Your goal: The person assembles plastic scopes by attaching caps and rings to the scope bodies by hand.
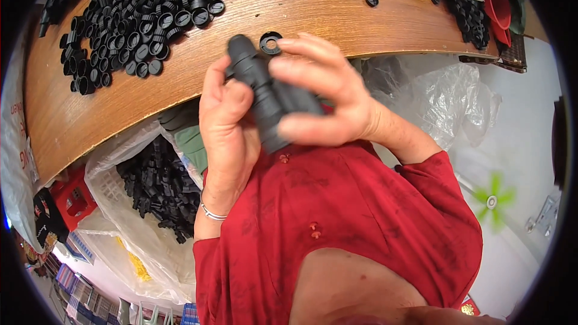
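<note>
My left hand (224, 108) grips a black plastic binocular-like body (259, 87) with ribbed, stepped tubes, held tilted in front of my chest near the table edge. Over its right side hovers my right hand (328, 93), fingers spread and blurred by motion; whether the fingertips touch the body I cannot tell. The lower end of the body is partly hidden behind that hand. On the wooden table, just beyond the fingers, lies a single black ring (265, 37) with a hole through its middle.
Many black round caps (150, 30) are heaped at the table's (325, 18) far left; several more lie at the back. A bag-lined basket (108, 180) of black parts (159, 186) stands below left. Clear plastic bags (448, 102) and a green fan (492, 202) are at right.
</note>
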Demonstrator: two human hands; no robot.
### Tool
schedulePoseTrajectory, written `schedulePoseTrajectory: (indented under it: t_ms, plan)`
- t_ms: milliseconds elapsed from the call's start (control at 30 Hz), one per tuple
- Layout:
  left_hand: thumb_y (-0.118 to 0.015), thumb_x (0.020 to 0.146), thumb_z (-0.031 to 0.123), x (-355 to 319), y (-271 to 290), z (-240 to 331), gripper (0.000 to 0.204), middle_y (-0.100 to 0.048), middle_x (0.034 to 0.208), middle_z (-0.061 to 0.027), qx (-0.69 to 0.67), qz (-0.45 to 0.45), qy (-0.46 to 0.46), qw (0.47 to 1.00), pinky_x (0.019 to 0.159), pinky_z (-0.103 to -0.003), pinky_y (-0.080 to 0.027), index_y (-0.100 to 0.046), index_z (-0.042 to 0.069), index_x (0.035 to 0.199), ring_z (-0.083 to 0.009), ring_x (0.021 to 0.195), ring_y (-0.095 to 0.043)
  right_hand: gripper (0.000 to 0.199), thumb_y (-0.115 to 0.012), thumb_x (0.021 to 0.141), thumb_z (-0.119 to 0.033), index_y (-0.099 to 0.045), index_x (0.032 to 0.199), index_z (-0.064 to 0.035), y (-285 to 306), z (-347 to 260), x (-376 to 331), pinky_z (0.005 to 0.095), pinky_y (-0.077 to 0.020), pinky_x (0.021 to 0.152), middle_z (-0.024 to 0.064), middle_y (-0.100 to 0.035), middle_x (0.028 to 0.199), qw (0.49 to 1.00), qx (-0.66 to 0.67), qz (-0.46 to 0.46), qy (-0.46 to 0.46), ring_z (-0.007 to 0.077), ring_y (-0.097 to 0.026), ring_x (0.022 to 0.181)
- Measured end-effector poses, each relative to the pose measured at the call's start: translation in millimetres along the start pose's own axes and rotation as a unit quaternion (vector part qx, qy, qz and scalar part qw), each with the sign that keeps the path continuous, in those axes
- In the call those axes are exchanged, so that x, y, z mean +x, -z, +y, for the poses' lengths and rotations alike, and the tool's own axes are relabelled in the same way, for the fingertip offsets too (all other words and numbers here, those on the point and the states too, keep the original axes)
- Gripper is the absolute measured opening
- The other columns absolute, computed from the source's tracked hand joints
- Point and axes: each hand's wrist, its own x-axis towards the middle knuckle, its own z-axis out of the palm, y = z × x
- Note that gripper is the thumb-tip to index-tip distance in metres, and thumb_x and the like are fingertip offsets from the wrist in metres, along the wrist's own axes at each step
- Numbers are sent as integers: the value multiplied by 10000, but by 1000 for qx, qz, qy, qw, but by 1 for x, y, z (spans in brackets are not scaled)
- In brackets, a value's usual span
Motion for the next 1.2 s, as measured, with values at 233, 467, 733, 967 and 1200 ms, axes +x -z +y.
schedulePoseTrajectory:
  t_ms: [233, 467, 733, 967, 1200]
  plan:
    - [-792, 638, 80, 14, -7, 7, 442, -593, 1092, -150, 637, 18, -382, 669, 838, -342, -485, -625, -11, 1038, -303, 1006, -590, 473, -767, 710, 17, -517, 1110, -3, 35, 16, 15, 238, -490, 778, 45, -612, 998, 906, 153, 200, -341, 98, -587, 879]
    - [-804, 572, 92, 34, -15, -9, 485, -564, 1188, -155, 716, 36, -354, 601, 1000, -426, -364, -641, 28, 1025, -341, 1189, -472, 445, -808, 704, -57, -549, 1064, -18, 15, 21, 14, 248, -514, 720, 49, -654, 921, 933, 63, 139, -325, 102, -625, 802]
    - [-780, 571, 74, 40, -12, -15, 377, -615, 1091, -113, 692, 62, -369, 617, 983, -436, -368, -672, 39, 931, -334, 1145, -506, 510, -837, 662, -81, -553, 1082, -24, 9, 7, 20, 267, -525, 708, 61, -656, 903, 952, -37, 113, -282, 134, -643, 800]
    - [-745, 583, 53, 45, -11, -15, 280, -625, 1058, -96, 689, 66, -388, 608, 950, -424, -379, -650, 37, 846, -320, 1113, -525, 509, -814, 680, -40, -532, 1104, -36, -3, 16, 16, 248, -524, 608, 73, -647, 934, 980, -84, 116, -139, 132, -645, 762]
    - [-714, 616, 22, 45, -15, 2, 258, -629, 1016, -113, 683, 31, -354, 638, 906, -401, -408, -647, 18, 865, -313, 1038, -564, 481, -802, 697, -45, -542, 1102, -38, 8, 6, 34, 256, -521, 646, 74, -642, 953, 951, -23, 69, -299, 137, -636, 815]
